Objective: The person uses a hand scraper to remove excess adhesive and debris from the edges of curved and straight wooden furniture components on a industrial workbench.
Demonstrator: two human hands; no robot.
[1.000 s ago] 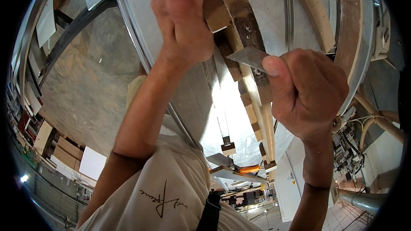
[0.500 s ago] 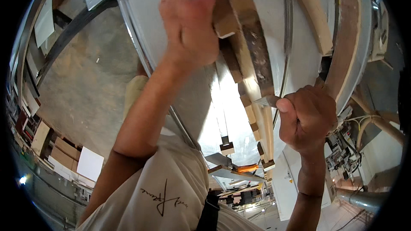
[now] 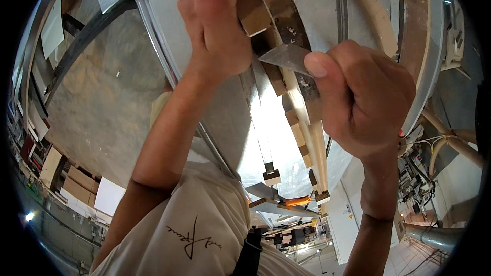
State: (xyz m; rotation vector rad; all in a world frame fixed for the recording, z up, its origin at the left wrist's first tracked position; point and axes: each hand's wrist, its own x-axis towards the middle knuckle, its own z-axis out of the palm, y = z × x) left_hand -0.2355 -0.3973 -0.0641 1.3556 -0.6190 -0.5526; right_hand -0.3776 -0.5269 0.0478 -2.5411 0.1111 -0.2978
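Note:
My left hand [image 3: 220, 25] grips a brown wooden block [image 3: 253, 7] at the top of the view, pressed against a long wooden strip [image 3: 286, 15] that runs down a grey metal surface [image 3: 230, 122]. My right hand [image 3: 363, 99] is closed around a metal scraper blade [image 3: 286, 56]. Its flat tip points left and touches the strip just below the block. The scraper's handle is hidden inside my fist.
A row of small wooden blocks [image 3: 296, 133] continues down the strip toward an orange clamp [image 3: 296, 202]. A curved pale wooden band [image 3: 409, 46] and a metal rim lie at the right. Stacked boards [image 3: 71, 184] stand lower left, grey ducting [image 3: 434, 235] lower right.
My right hand dropped away from the strip, then rose again toward the block, bringing the scraper tip up onto the strip. My left hand stayed on the block.

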